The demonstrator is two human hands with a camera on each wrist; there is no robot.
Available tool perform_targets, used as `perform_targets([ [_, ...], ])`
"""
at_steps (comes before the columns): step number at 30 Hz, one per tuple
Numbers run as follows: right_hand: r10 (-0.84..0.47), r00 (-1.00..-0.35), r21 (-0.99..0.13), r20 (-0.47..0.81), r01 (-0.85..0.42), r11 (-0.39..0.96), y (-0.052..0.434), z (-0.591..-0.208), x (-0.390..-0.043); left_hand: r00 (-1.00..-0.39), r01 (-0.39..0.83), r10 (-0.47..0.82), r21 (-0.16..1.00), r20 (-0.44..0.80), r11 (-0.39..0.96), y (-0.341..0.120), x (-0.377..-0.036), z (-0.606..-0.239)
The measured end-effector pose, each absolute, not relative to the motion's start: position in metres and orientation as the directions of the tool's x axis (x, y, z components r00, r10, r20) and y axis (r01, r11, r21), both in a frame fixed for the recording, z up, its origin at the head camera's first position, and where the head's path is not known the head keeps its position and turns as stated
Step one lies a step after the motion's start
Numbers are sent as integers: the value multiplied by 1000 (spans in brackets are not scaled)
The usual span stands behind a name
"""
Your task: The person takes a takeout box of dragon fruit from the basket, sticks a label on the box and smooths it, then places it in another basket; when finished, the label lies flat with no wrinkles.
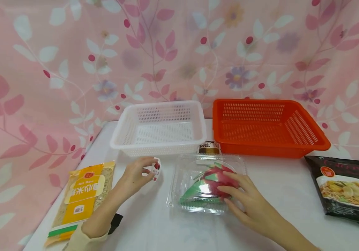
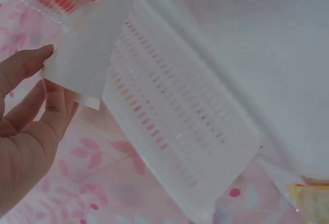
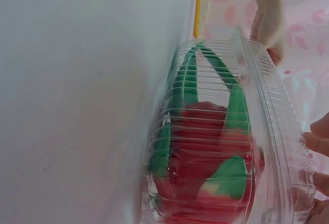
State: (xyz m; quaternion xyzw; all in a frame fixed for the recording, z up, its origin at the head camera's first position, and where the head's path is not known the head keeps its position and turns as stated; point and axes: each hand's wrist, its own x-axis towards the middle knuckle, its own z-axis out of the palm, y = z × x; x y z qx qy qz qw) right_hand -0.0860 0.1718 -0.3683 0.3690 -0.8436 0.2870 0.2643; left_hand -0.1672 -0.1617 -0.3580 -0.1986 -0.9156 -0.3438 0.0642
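In the head view, my left hand (image 1: pixel 136 177) pinches a small white label (image 1: pixel 156 168) between thumb and fingers. A red fruit print shows on its front; the left wrist view shows its plain white back (image 2: pixel 90 52). To the right lies a clear plastic clamshell box (image 1: pixel 173 195), its lid down. Inside is a red dragon fruit (image 1: pixel 206 184) with green leaf tips. My right hand (image 1: pixel 249 200) rests its extended fingers on the right part of the lid. The right wrist view shows those fingers (image 3: pixel 320 143) at the box's rim.
Behind stand a white basket (image 1: pixel 158 150) and an orange-red basket (image 1: pixel 261 149). A small printed container (image 1: pixel 209 147) sits between them, behind the box. A yellow noodle bag (image 1: pixel 83 197) lies left, a black noodle packet (image 1: pixel 345 188) right. Something black (image 1: pixel 115 223) shows beside the left forearm.
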Motion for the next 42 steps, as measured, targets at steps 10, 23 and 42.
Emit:
perform_targets([
  [10, -455, -588, -287, 669, -769, 572, 166, -357, -90, -780, 601, 360, 451, 512, 660, -150, -150, -325],
  [23, -395, -539, -334, 744, -812, 478, 142, -334, -98, -573, 818, 515, 406, 637, 408, -104, -123, -290],
  [42, -275, -574, -441, 771, -794, 419, 130, -336, -104, -481, 873, 627, 396, 613, 283, -72, -98, -301],
])
